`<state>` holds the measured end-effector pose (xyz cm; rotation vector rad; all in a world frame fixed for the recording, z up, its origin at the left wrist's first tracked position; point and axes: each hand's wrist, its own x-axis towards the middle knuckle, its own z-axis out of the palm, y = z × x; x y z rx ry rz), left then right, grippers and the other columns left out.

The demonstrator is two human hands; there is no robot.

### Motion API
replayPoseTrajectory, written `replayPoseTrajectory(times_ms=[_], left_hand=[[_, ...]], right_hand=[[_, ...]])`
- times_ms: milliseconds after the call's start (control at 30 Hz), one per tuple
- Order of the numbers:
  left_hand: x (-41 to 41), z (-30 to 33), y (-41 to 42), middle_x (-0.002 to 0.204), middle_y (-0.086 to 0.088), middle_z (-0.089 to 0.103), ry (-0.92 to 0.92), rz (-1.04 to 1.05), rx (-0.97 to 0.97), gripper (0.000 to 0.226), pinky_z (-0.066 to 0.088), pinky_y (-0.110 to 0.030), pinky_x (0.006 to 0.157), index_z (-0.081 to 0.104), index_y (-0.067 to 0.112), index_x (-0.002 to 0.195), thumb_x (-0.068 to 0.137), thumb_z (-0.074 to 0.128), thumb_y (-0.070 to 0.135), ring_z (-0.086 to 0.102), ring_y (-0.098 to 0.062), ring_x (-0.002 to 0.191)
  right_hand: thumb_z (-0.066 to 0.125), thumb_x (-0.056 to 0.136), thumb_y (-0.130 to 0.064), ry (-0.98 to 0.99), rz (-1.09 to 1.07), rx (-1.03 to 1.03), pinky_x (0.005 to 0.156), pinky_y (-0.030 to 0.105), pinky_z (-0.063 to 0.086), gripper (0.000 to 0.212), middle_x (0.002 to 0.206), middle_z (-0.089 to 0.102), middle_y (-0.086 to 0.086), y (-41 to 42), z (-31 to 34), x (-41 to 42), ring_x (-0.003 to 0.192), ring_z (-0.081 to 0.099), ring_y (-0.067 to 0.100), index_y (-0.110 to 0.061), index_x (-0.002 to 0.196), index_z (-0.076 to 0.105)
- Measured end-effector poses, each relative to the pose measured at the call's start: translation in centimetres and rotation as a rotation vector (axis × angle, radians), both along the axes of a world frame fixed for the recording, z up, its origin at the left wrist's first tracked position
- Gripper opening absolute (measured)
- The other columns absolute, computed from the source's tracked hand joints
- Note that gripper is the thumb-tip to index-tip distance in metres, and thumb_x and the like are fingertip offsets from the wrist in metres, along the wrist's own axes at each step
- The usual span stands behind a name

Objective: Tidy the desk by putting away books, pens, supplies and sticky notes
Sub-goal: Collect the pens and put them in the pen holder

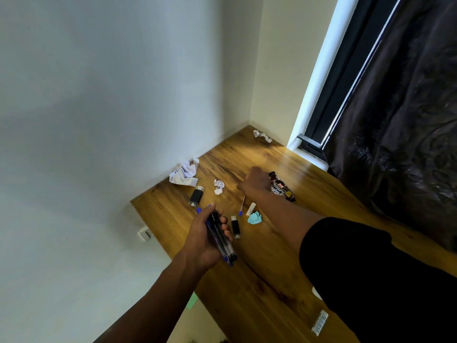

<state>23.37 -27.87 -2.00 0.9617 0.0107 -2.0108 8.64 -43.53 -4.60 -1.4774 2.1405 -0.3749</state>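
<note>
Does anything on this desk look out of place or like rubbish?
Yes. Crumpled paper lies against the wall, smaller wads and further along, and a snack wrapper beside the right hand: rubbish, not stationery.

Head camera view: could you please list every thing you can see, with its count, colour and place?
desk: 1, brown wood, in the room corner
crumpled papers: 3, white, far side of the desk
black gadgets: 2, black with clear ends, near the left edge; too small to identify
loose pen: 1, blue cap, under the right forearm
snack wrapper: 1, dark brown, beside the right hand
teal wad: 1, teal, mid-desk
white roll: 1, white, touching the teal wad
curtain: 1, black, right
bunch of pens: several, blue caps, in the left hand
left hand: holding pens
right hand: closed, far over the desk
</note>
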Motion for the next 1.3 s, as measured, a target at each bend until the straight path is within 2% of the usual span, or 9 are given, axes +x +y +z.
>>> replayPoseTrajectory(times_ms=[167,400,733,900,967,1067,1167,1233,1300], left_hand=[[0.0,0.0,0.3,0.077,-0.001,0.054,0.009,-0.001,-0.021,0.025,0.046,-0.024,0.054,0.064,0.015,0.094,0.091,0.067,0.039,0.049,-0.012,0.067],[0.2,-0.7,0.0,0.077,-0.001,0.056,0.015,0.013,0.002,0.025,0.046,-0.025,0.056,0.065,0.015,0.092,0.089,0.069,0.039,0.050,-0.013,0.067],[-0.2,-1.4,-0.9,0.077,-0.002,0.056,0.051,0.035,0.031,0.027,0.046,-0.025,0.056,0.064,0.013,0.097,0.089,0.070,0.038,0.051,-0.014,0.065],[-0.4,-1.1,-1.4,0.078,-0.004,0.057,0.115,0.029,0.016,0.028,0.051,-0.028,0.058,0.063,0.012,0.094,0.089,0.070,0.039,0.055,-0.016,0.066],[-0.3,-1.2,-1.9,0.079,-0.004,0.058,0.117,0.034,0.016,0.029,0.051,-0.029,0.062,0.064,0.011,0.092,0.088,0.070,0.039,0.056,-0.016,0.066],[-0.9,-1.0,-2.8,0.081,-0.005,0.060,0.110,0.024,-0.007,0.032,0.050,-0.031,0.069,0.063,0.011,0.091,0.088,0.069,0.042,0.057,-0.018,0.070],[-2.6,-0.3,-3.9,0.085,-0.007,0.059,0.139,0.008,-0.041,0.044,0.049,-0.033,0.072,0.064,0.011,0.088,0.087,0.067,0.054,0.058,-0.020,0.072],[-4.1,0.5,-4.4,0.096,-0.011,0.063,0.180,-0.010,-0.080,0.061,0.053,-0.036,0.079,0.067,0.009,0.098,0.084,0.064,0.068,0.064,-0.026,0.083],[-6.0,1.7,-4.3,0.132,-0.017,0.064,0.226,-0.043,-0.108,0.082,0.046,-0.045,0.106,0.066,0.010,0.128,0.081,0.059,0.076,0.061,-0.034,0.122]], right_hand=[[0.072,0.085,-0.013,0.075,0.053,0.011,0.069,0.032,0.047,0.044,0.126,0.062,0.014,0.1,-0.1,0.4,0.112,0.063,0.032,-0.007,0.126,0.058],[0.072,0.087,-0.014,0.084,0.049,0.027,0.071,0.032,0.048,0.044,0.129,0.061,0.017,0.0,0.3,0.3,0.116,0.062,0.034,-0.004,0.128,0.057],[0.072,0.085,-0.014,0.042,0.058,0.088,0.064,0.030,0.046,0.039,0.122,0.063,0.016,0.0,0.7,-0.1,0.107,0.066,0.033,-0.005,0.121,0.059],[0.079,0.081,-0.019,-0.059,0.081,-0.028,0.051,0.025,0.038,0.041,0.111,0.065,0.012,-0.2,2.4,-0.2,0.093,0.063,0.027,-0.006,0.114,0.059],[0.081,0.078,-0.020,-0.127,0.081,-0.097,0.056,0.026,0.047,0.035,0.101,0.069,0.005,0.1,3.9,0.0,0.094,0.067,0.025,-0.008,0.106,0.064],[0.080,0.077,-0.019,-0.264,0.084,-0.226,0.061,0.024,0.045,0.019,0.082,0.066,-0.008,2.3,6.6,0.3,0.084,0.066,0.015,-0.017,0.092,0.070],[0.078,0.076,-0.021,-0.354,0.106,-0.384,0.067,0.029,0.055,0.015,0.077,0.069,-0.009,5.8,9.0,0.0,0.076,0.068,0.009,-0.023,0.090,0.070],[0.076,0.080,-0.020,-0.370,0.126,-0.444,0.066,0.034,0.060,0.013,0.077,0.070,-0.009,8.3,9.9,-0.5,0.071,0.068,0.008,-0.025,0.090,0.069],[0.074,0.082,-0.020,-0.256,0.164,-0.504,0.066,0.036,0.060,0.011,0.079,0.070,-0.009,10.7,10.4,-1.4,0.071,0.068,0.008,-0.024,0.090,0.068]])
